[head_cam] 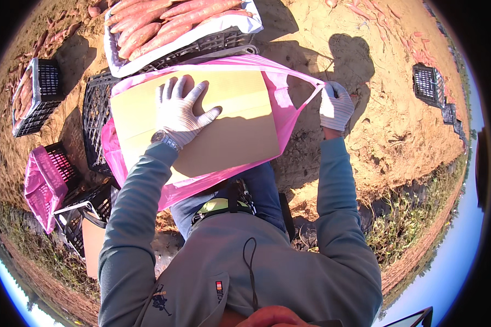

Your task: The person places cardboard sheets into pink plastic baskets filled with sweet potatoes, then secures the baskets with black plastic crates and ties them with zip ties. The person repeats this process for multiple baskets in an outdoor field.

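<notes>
My left hand [179, 110], in a striped work glove with a wristwatch behind it, lies flat on a cardboard sheet [233, 122] with its fingers spread. Around the sheet is a pink plastic bag [281, 92], showing along its edges. At the right, my right hand [336, 105], gloved too, pinches a corner of the bag and pulls it out taut. What lies under the cardboard is hidden. Just beyond it, a black plastic crate [217, 44] lined with white sheeting holds a heap of sweet potatoes [176, 20].
Left of the bag stands a black crate [96, 122]; nearby is another with a pink liner [45, 184]. A filled crate [39, 98] sits farther left. More crates [429, 85] line the right, with loose sweet potatoes [421, 51] on the soil. A cardboard piece [93, 245] leans lower left.
</notes>
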Demonstrator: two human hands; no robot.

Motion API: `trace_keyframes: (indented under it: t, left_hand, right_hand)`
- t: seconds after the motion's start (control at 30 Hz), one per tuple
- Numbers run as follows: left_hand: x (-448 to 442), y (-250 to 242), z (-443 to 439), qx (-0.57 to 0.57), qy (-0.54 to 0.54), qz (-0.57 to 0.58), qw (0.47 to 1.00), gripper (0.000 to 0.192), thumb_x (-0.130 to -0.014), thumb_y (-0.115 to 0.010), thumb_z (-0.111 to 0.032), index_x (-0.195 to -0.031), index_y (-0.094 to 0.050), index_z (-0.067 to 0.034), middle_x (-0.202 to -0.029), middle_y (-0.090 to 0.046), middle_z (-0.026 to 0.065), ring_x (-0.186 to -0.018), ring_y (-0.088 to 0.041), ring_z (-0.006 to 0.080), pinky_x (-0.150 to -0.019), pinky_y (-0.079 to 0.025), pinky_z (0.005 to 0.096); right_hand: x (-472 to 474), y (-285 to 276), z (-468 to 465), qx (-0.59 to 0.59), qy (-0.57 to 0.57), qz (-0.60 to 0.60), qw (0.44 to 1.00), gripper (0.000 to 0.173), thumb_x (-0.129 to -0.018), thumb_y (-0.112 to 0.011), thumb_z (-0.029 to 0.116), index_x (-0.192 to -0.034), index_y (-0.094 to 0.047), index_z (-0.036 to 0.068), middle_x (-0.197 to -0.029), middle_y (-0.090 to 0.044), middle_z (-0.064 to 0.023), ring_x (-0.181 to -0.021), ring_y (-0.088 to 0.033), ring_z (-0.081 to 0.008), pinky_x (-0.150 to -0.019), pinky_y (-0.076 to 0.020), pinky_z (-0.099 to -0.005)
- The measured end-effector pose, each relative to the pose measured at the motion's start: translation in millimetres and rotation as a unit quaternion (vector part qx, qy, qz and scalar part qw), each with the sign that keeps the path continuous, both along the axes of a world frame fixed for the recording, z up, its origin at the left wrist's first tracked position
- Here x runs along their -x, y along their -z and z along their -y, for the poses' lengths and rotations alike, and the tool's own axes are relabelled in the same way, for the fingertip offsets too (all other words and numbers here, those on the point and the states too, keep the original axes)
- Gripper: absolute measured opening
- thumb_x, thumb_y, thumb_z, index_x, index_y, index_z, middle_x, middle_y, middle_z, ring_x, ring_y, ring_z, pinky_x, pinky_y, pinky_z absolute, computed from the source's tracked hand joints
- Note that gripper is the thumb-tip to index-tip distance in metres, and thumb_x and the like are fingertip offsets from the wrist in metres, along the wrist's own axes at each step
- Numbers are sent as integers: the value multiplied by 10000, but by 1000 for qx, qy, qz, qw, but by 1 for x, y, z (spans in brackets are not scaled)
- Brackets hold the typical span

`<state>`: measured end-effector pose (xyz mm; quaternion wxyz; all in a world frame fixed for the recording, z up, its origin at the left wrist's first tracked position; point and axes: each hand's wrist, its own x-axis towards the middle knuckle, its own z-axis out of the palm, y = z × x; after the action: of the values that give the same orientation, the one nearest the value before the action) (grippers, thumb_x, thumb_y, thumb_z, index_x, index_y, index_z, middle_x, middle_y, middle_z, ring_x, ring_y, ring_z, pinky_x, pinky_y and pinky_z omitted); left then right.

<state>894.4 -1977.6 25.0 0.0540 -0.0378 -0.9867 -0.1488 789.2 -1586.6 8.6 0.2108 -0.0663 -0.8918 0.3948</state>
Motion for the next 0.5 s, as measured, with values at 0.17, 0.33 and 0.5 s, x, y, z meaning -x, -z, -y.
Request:
trace_keyframes:
  t: [0.17, 0.33, 0.5]
  left_hand:
    - [1, 0, -4, 20, 2, 5, 1000, 750, -863, -754, -674, -1444, -695, -204, -1518, -562, 267, -1452, -464, 469, -1250, -293, 605]
    - [-4, 3, 9, 7, -6, 23, 1000, 799, -861, -724, -718, -1479, -666, -215, -1553, -533, 266, -1474, -433, 489, -1261, -266, 625]
    - [-1, 4, 8, -18, 4, 3, 1000, 800, -853, -688, -760, -1473, -665, -255, -1549, -518, 279, -1466, -418, 513, -1246, -287, 639]
  right_hand:
    - [11, 9, -57, 141, 117, 40, 982, 237, -973, -726, 212, -997, -814, -6, -776, -740, -53, -716, -666, -131, -681, -539, -311]
    - [19, 36, -65, 238, 35, 84, 967, 238, -990, -693, 197, -1054, -771, -18, -991, -761, -109, -858, -714, -205, -783, -588, -374]
    - [29, 20, -3, 807, -42, 138, 573, 116, -1007, -625, 125, -950, -664, 31, -973, -682, -106, -863, -683, -240, -889, -585, -408]
